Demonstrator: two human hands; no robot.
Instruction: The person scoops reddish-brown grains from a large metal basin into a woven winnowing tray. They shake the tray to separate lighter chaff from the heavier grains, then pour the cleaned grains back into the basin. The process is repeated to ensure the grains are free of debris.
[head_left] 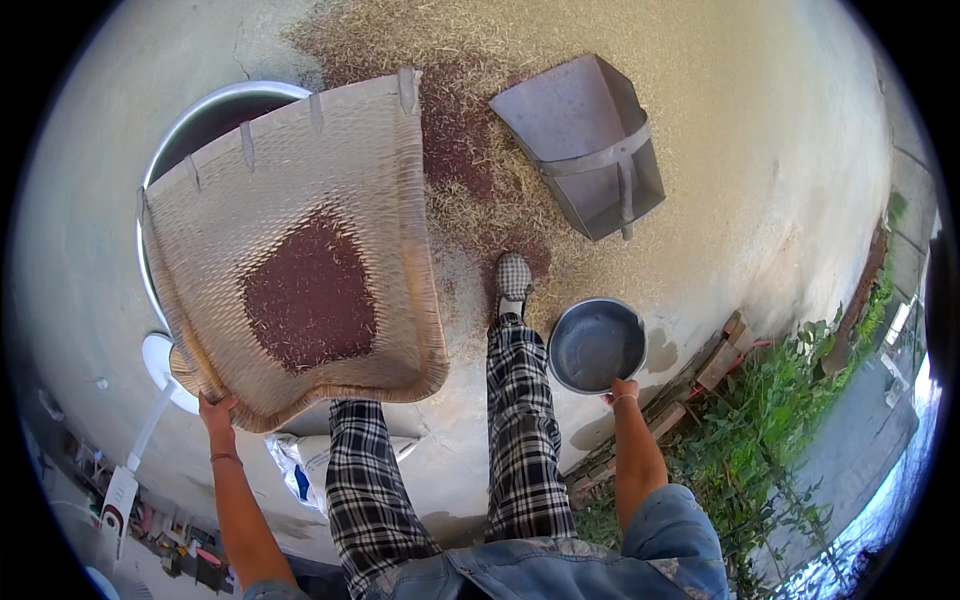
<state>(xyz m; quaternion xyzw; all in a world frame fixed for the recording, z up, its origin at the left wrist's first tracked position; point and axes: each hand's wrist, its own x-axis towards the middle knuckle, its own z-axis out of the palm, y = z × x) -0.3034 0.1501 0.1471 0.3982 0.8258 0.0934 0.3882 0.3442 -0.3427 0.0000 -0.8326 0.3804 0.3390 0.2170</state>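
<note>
My left hand (pixel 218 411) is closed on the near left rim of a woven winnowing basket (pixel 200 250). A heap of dark red seeds (pixel 310 295) with bits of straw lies in the basket's lower middle. The basket rests partly over a large metal basin (pixel 200 108), hiding most of it. On the right, my right hand (pixel 622 391) grips the near rim of a round grey metal bowl (pixel 598 345). Nothing shows inside the bowl but its grey bottom.
A metal dustpan-shaped scoop (pixel 580 110) with a handle lies ahead, among scattered straw husks (pixel 470 30) and spilled red seeds (pixel 455 130). At left stands a white round base with a pole (pixel 150 430). A silver bag (pixel 300 470) lies behind the basket; bricks and green plants (pixel 760 430) border the right.
</note>
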